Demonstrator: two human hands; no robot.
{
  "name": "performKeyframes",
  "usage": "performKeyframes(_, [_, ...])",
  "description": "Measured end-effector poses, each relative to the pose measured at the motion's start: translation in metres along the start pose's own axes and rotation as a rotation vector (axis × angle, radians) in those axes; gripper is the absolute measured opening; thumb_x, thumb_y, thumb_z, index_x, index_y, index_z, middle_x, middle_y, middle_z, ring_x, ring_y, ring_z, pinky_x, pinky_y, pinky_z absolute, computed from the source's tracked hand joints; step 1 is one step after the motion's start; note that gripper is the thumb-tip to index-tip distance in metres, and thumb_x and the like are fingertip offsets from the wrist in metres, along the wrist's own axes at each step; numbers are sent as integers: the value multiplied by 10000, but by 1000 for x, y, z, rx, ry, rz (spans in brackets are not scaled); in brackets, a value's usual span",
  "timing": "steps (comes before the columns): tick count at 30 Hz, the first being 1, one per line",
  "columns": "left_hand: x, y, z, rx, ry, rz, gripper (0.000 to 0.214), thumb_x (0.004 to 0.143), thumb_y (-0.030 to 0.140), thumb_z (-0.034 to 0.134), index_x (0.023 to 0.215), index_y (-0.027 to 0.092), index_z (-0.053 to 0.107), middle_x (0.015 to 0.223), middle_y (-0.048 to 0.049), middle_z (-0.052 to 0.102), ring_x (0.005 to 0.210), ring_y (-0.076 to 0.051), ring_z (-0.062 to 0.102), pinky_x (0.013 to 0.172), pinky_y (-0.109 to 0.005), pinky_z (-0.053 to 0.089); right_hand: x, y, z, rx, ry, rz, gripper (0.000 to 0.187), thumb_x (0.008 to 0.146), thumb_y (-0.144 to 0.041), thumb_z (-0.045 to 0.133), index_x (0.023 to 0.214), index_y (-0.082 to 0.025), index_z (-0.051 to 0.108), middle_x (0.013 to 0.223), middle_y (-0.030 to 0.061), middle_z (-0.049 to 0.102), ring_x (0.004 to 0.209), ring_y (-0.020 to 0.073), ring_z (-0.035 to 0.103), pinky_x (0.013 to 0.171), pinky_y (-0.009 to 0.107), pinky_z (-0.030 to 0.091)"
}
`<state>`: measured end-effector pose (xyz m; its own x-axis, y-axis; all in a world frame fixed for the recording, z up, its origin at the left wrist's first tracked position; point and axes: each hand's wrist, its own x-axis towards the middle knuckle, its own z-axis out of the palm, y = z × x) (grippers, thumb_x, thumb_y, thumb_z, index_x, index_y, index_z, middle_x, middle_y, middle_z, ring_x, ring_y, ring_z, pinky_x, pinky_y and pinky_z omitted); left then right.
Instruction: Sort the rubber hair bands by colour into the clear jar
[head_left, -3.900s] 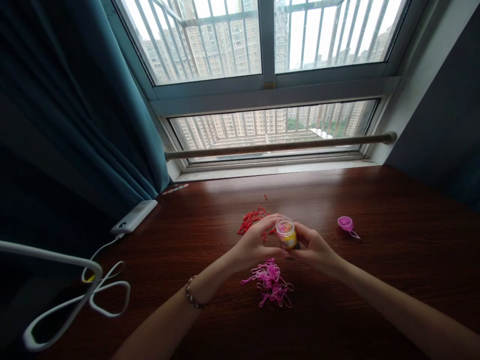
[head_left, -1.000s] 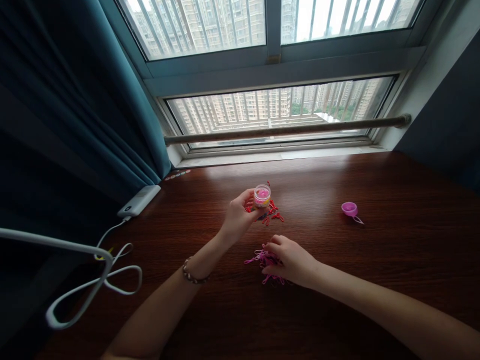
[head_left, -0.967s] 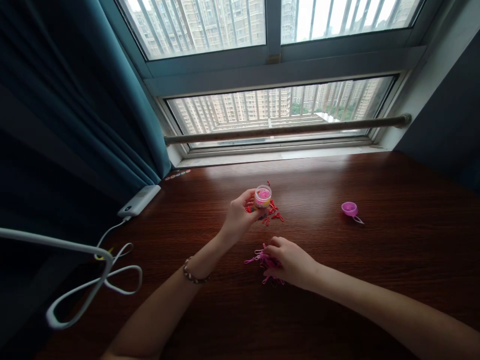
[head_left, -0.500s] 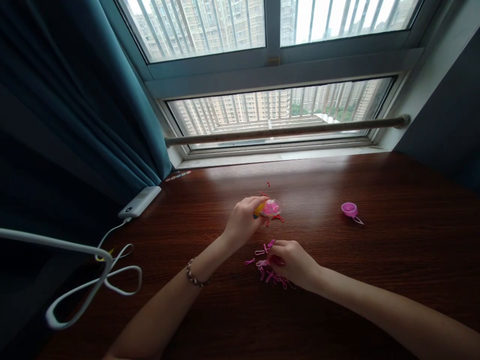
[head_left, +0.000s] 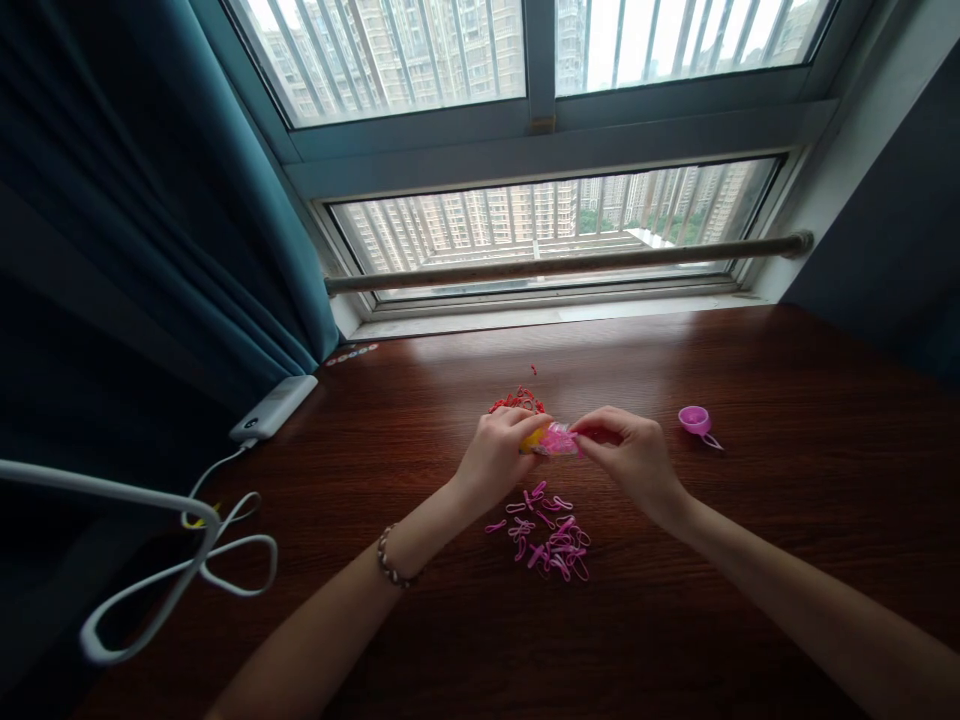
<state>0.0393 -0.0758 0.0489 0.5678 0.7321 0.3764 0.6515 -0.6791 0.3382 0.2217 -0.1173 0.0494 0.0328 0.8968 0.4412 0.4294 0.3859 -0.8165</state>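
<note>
My left hand (head_left: pixel 496 455) grips a small clear jar (head_left: pixel 551 440) with a yellow label, tipped on its side with its mouth facing right and pink bands inside. My right hand (head_left: pixel 626 455) is pinched at the jar's mouth, fingertips closed on pink rubber bands. Below the hands a loose pile of pink rubber bands (head_left: pixel 549 533) lies on the dark wooden table (head_left: pixel 750 540). A pile of red rubber bands (head_left: pixel 516 400) lies just beyond my left hand, partly hidden by it.
The jar's purple lid (head_left: pixel 696 421) rests to the right of my right hand. A white power bank (head_left: pixel 271 408) with a looped white cable (head_left: pixel 187 580) sits at the left by the teal curtain (head_left: pixel 150 200). The window sill (head_left: pixel 555 315) borders the table's far edge.
My right hand rose from the pink pile to the jar's mouth with bands pinched in it. My left hand tipped the jar from upright onto its side. The pink pile lies uncovered.
</note>
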Motion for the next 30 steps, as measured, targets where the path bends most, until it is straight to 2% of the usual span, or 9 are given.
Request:
performKeyframes(6, [-5, 9, 5, 79, -11, 40, 434, 680, 345, 667, 1087, 241, 556, 982, -41, 612, 910, -227, 520, 805, -368, 385, -1, -2, -2, -260, 54, -99, 48, 694, -160, 612, 679, -172, 568, 670, 0, 571, 601, 122, 544, 571, 229, 431])
performKeyframes(11, [-4, 6, 7, 17, 9, 12, 444, 663, 330, 683, 1077, 229, 556, 999, -42, 610, 922, -229, 528, 808, -358, 391, 0, -4, -8, -271, -23, -213, 64, 764, -186, 572, 716, -187, 615, 699, 2, 633, 641, 123, 580, 611, 223, 427])
performKeyframes(14, [-2, 5, 5, -83, 14, -21, 445, 659, 330, 687, 1073, 228, 561, 994, -40, 613, 921, -220, 537, 805, -337, 405, 2, -7, -12, -319, -32, -273, 112, 807, -205, 524, 806, -195, 635, 814, 37, 639, 759, 147, 586, 707, 260, 433])
performKeyframes(17, [-1, 4, 3, -158, 24, -56, 446, 663, 351, 681, 1074, 221, 567, 990, -45, 614, 906, -209, 545, 796, -322, 416, 3, -11, -13, -415, -27, -319, 149, 843, -235, 464, 895, -181, 593, 917, 76, 626, 935, 196, 551, 869, 369, 367])
performKeyframes(19, [-1, 5, 2, -163, 47, -69, 441, 666, 378, 673, 1064, 212, 579, 982, -53, 617, 895, -210, 546, 789, -324, 419, 2, -15, -13, -417, -117, -323, 194, 864, -239, 417, 1009, -163, 520, 991, 96, 615, 1084, 217, 483, 975, 456, 252])
performKeyframes(22, [-3, 7, 3, -118, 70, -27, 411, 665, 362, 676, 1041, 217, 596, 954, -49, 625, 881, -211, 543, 782, -330, 414, -1, -21, -11, -385, -331, -278, 401, 864, -301, 406, 1220, -130, 335, 1161, 142, 538, 1234, 231, 336, 1027, 543, 86])
performKeyframes(26, [-6, 14, 9, -24, 50, 41, 293, 695, 284, 655, 979, 223, 620, 930, -38, 639, 846, -206, 548, 782, -342, 401, -3, -21, -8, -364, -537, -241, 669, 812, -425, 467, 1335, -137, 164, 1324, 172, 383, 1285, 256, 231, 1015, 589, 54])
performKeyframes(28, [-7, 17, 11, -20, 40, 36, 277, 698, 287, 651, 966, 221, 623, 925, -34, 644, 827, -204, 555, 773, -342, 404, -2, -18, -7, -348, -561, -232, 708, 800, -421, 489, 1351, -155, 133, 1310, 159, 410, 1281, 255, 240, 1009, 601, 57])
performKeyframes(30, [-8, 17, 12, -51, 54, 12, 329, 685, 324, 662, 991, 214, 613, 929, -39, 646, 831, -209, 559, 766, -340, 412, -1, -14, -6, -324, -514, -211, 695, 804, -373, 500, 1353, -170, 125, 1262, 141, 473, 1258, 236, 298, 1015, 588, 72])
